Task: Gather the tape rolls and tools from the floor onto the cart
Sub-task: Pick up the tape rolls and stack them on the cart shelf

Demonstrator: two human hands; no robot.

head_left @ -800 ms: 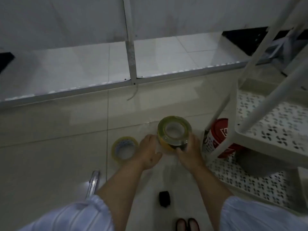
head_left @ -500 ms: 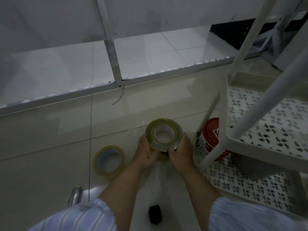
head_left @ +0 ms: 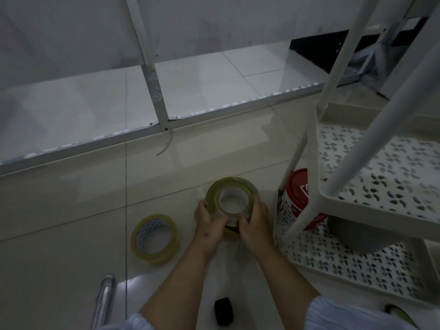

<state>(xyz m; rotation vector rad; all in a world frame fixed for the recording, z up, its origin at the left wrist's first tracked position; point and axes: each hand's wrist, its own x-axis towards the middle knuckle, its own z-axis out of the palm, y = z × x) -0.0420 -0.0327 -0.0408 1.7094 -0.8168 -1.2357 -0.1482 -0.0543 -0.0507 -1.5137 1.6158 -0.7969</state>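
Stack of yellow-green tape rolls (head_left: 232,201) held between both hands, low over the tiled floor (head_left: 71,210), just left of the cart (head_left: 371,203). Left hand (head_left: 207,222) wrapped round the left flank, right hand (head_left: 256,222) round the right; fingers of both curled onto the roll walls, thumbs meeting in front. Cannot tell whether the stack's base is touching the floor or just clear of it.

Second tape roll (head_left: 154,239) lying flat on the floor, near the left hand, untouched. Small black object (head_left: 223,310) on the floor between the forearms; silvery tool handle (head_left: 103,301) at lower left. Red-lidded tub (head_left: 295,198) already on the cart's bottom shelf beside a grey round thing (head_left: 362,234); perforated middle shelf bare where visible.

Progress: early, by the look of it. None of the visible floor items on the cart yet; stack in hand, at least three more pieces to collect.

Against the frame half a second earlier: same two-handed hold, stack at much the same height; view shifted a little, cart and loose roll sitting slightly differently in frame.
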